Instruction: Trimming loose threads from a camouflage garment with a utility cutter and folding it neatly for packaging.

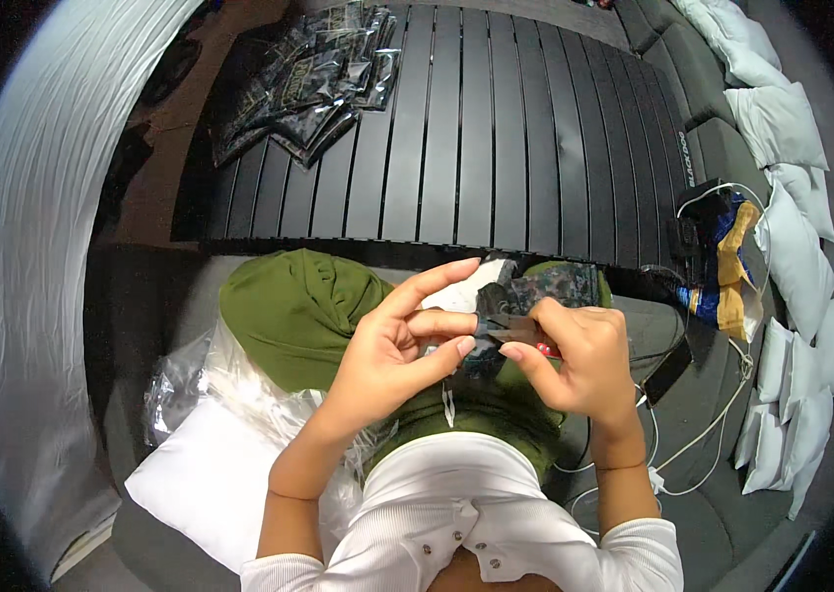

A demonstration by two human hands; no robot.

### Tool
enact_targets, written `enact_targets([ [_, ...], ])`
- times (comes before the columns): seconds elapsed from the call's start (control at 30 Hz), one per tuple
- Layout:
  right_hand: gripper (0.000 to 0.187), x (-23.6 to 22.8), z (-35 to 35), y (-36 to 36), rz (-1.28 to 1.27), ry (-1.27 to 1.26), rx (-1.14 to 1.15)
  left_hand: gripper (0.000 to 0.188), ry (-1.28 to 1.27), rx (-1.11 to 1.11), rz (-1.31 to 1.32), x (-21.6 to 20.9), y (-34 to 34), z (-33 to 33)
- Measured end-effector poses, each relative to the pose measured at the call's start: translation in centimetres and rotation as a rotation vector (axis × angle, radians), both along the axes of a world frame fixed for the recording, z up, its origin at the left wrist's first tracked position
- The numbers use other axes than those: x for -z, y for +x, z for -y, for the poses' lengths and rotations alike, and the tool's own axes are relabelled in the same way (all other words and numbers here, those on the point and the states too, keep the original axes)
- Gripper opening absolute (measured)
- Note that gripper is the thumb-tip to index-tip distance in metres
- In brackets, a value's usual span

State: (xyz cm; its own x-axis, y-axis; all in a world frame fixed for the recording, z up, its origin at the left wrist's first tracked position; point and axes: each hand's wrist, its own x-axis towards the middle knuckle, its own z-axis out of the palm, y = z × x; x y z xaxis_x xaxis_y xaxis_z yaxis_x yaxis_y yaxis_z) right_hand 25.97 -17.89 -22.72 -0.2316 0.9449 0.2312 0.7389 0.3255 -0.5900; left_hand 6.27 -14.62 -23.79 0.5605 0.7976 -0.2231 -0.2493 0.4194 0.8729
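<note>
My left hand (402, 340) is in front of my lap. Its index finger is raised, and its thumb and middle finger close on the edge of a small dark fabric piece (488, 299). Facing it, my right hand (582, 360) has curled fingers around a thin, blade-like brownish tool (515, 333) with a bit of red beside it; its exact kind is hard to make out. The tool's tip points at the dark piece near my left fingertips. Behind my hands, a dark patterned cloth (560, 283) and a white soft item (461, 294) rest over my green-clad legs (303, 306).
A black slatted table (476, 128) stands ahead, with a pile of dark plastic-wrapped packets (313, 79) at its far left. A white cushion (205, 483) and clear plastic (239, 360) lie at my left. Cables (703, 449), a blue-and-gold bag (732, 266) and white pillows (782, 128) are at right.
</note>
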Motion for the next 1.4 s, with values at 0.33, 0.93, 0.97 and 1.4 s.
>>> enact_targets([
  [0.33,0.029,-0.7,-0.1,-0.4,0.114,0.05,-0.006,0.057,0.054,-0.01,-0.051,-0.4,0.0,0.2],
  [0.93,0.029,-0.9,-0.3,0.8,-0.071,-0.049,0.05,0.057,0.065,0.018,-0.014,-0.4,-0.5,-0.3],
  [0.97,0.03,-0.7,-0.2,0.9,-0.065,-0.05,0.027,0.057,0.035,0.026,0.024,-0.4,-0.6,-0.3],
  [1.4,0.037,10.7,-6.3,8.3,-0.175,-0.288,0.571,0.064,-0.109,-0.069,0.149,1.8,-1.0,-1.4],
])
